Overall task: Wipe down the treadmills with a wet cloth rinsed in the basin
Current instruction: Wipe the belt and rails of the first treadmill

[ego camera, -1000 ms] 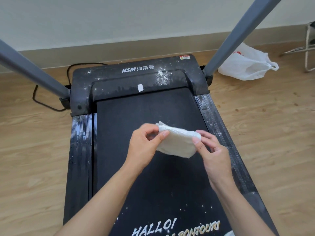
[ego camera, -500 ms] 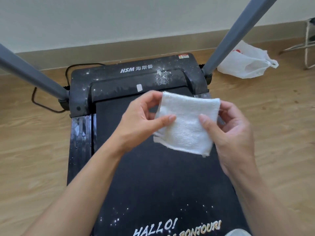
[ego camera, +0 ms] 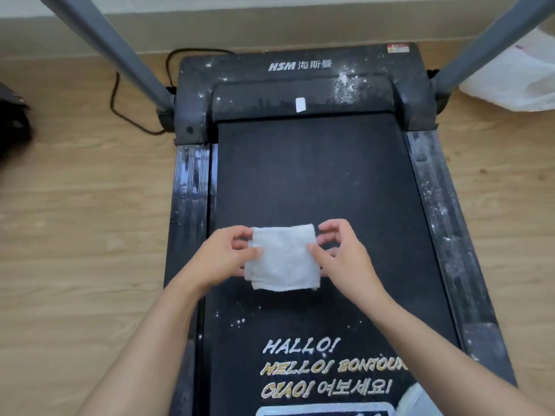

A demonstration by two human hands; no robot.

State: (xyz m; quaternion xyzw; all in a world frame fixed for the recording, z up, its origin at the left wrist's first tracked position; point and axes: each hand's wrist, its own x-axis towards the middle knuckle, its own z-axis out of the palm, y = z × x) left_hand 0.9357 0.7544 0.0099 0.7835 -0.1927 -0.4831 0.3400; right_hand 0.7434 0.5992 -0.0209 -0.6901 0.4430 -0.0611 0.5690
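A black treadmill [ego camera: 309, 163] lies in front of me, its belt printed with greetings near the bottom. White dust speckles its front motor cover [ego camera: 345, 82] and the right side rail [ego camera: 441, 211]. A white cloth [ego camera: 283, 259], folded into a square, hangs flat above the belt's middle. My left hand [ego camera: 223, 259] pinches the cloth's left edge between thumb and fingers. My right hand [ego camera: 342, 256] pinches its right edge the same way.
Two grey upright bars [ego camera: 105, 52] rise from the treadmill's front corners, left and right. A black power cable [ego camera: 120, 100] loops on the wooden floor at left. A white plastic bag [ego camera: 516, 79] lies at right. A dark object [ego camera: 12, 127] sits at far left.
Both hands have lowered the cloth from in front of the motor cover to over the belt's middle, spread flat and square. The view tilted down and shifted right.
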